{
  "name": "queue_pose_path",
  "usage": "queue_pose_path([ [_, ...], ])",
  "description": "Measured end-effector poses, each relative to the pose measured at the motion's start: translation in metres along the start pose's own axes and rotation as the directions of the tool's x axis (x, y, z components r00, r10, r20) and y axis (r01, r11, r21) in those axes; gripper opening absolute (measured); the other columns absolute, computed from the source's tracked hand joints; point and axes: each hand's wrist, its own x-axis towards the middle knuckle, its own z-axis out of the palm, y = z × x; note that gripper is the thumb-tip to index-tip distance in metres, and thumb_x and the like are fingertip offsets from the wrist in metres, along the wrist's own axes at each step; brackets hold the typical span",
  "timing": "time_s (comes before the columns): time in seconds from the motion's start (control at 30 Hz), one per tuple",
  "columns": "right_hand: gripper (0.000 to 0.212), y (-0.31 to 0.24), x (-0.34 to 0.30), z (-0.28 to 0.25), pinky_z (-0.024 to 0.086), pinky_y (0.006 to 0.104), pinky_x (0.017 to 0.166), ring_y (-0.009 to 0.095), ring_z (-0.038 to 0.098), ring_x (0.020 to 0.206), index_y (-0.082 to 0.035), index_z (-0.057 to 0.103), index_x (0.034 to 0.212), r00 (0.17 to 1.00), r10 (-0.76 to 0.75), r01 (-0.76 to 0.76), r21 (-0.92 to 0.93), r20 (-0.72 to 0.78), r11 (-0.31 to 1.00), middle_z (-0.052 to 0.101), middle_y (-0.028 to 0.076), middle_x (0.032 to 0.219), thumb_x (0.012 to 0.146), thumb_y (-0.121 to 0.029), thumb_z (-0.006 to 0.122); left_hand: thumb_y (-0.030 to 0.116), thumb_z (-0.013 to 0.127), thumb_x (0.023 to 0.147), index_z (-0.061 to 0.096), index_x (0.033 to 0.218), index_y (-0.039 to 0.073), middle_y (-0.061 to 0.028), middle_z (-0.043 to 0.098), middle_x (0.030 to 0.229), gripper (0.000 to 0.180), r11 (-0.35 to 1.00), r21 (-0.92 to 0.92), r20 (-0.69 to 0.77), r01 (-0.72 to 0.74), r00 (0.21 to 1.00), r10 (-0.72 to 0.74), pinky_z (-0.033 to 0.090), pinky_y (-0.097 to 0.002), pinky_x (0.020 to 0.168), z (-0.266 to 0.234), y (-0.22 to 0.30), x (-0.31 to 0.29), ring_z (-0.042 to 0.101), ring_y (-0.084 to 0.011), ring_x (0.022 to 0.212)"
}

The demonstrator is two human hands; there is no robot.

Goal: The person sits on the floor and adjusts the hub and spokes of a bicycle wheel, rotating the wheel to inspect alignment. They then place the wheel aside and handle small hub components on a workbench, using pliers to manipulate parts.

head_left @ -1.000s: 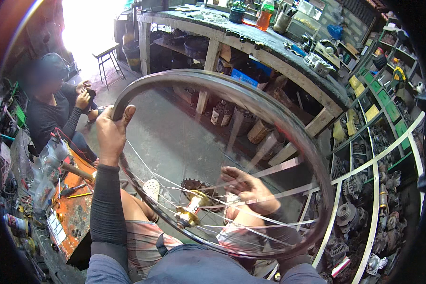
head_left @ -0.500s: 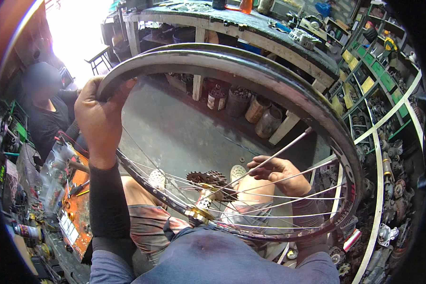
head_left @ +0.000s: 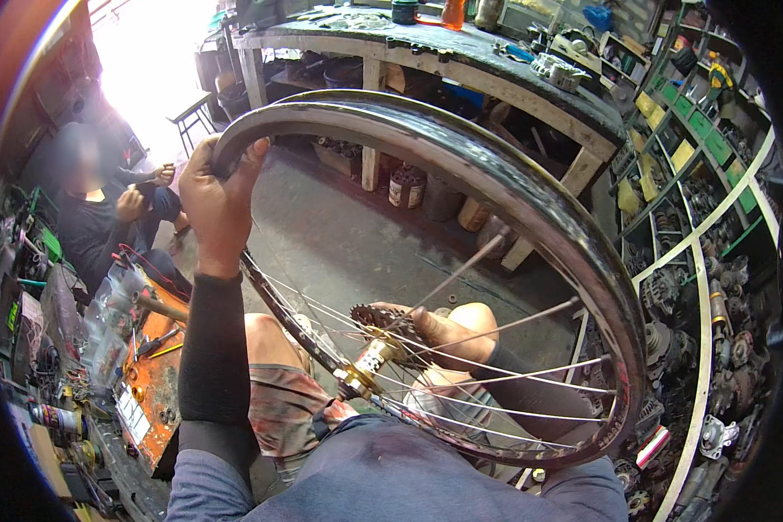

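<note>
A bicycle wheel (head_left: 565,217) with a dark rim and no tyre is tilted in front of my body. My left hand (head_left: 220,196) is closed around the rim at its upper left. Behind the spokes, my right hand (head_left: 448,333) is wrapped against the dark sprocket cassette (head_left: 376,318), its fingers partly hidden by the cassette and spokes. The gold-coloured hub (head_left: 370,364) lies low in the wheel, close to my lap, between my bare knees.
An orange work surface (head_left: 161,383) with tools stands at my left, and a person (head_left: 96,213) sits beyond it. A long workbench (head_left: 391,48) spans the back, with containers (head_left: 406,185) beneath. Shelves of metal parts (head_left: 670,287) crowd the right side.
My right hand has moved left and down from among the spokes to the cassette. The rim's upper left, with my left hand on it, has shifted slightly right. The seated person's hands have come into view.
</note>
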Motion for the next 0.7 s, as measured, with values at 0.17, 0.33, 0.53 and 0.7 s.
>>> queue_pose_path([
  [0.17, 0.09, 0.047, 0.02, -0.015, 0.055, 0.0475, 0.115, 0.034, 0.068, 0.134, 0.0, 0.054, 0.159, 1.0, -0.021, 0.018, 0.41, 0.003, 0.912, 0.068, 0.023, 0.148, 0.104, -0.071, 0.06, 0.026, 0.089, 0.099, 0.079, 0.11, 0.002, -0.001, 0.078, 0.097, 0.028, 0.999, 0.012, 0.016, 0.044, 0.999, -0.045, 0.053, -0.0265, 0.083, 0.012, -0.024, -0.001, 0.067, -0.0078, 0.088],
  [0.33, 0.074, 0.06, 0.029, -0.007, 0.068, 0.0453, 0.078, 0.027, 0.081, 0.09, -0.006, 0.07, 0.14, 0.995, 0.002, 0.051, 0.521, -0.101, 0.852, 0.083, 0.012, 0.106, 0.104, -0.07, 0.065, 0.029, 0.086, 0.1, 0.076, 0.119, 0.0, -0.0056, 0.077, 0.102, 0.036, 0.992, 0.118, 0.033, 0.049, 0.998, -0.054, 0.056, -0.0315, 0.087, 0.014, -0.051, -0.011, 0.071, -0.0151, 0.093],
  [0.53, 0.08, 0.064, 0.034, -0.004, 0.057, 0.035, 0.087, 0.018, 0.071, 0.101, -0.001, 0.068, 0.142, 0.972, -0.067, 0.12, 0.231, -0.225, 0.966, 0.076, 0.01, 0.12, 0.105, -0.072, 0.063, 0.018, 0.074, 0.107, 0.059, 0.142, -0.003, -0.0138, 0.067, 0.128, 0.043, 0.978, 0.177, -0.192, -0.106, 0.971, 0.14, 0.051, -0.041, 0.109, 0.019, -0.07, -0.1, 0.066, -0.0275, 0.12],
  [0.7, 0.076, 0.085, 0.053, -0.001, 0.056, 0.0325, 0.077, 0.016, 0.071, 0.091, -0.003, 0.071, 0.135, 0.966, 0.027, 0.071, 0.367, -0.256, 0.928, 0.077, 0.01, 0.111, 0.103, -0.072, 0.066, 0.008, 0.072, 0.106, 0.062, 0.12, 0.003, -0.0115, 0.067, 0.121, 0.018, 0.884, -0.192, 0.007, 0.425, 0.902, -0.432, 0.052, -0.037, 0.108, -0.021, -0.053, -0.223, 0.065, -0.0209, 0.116],
])
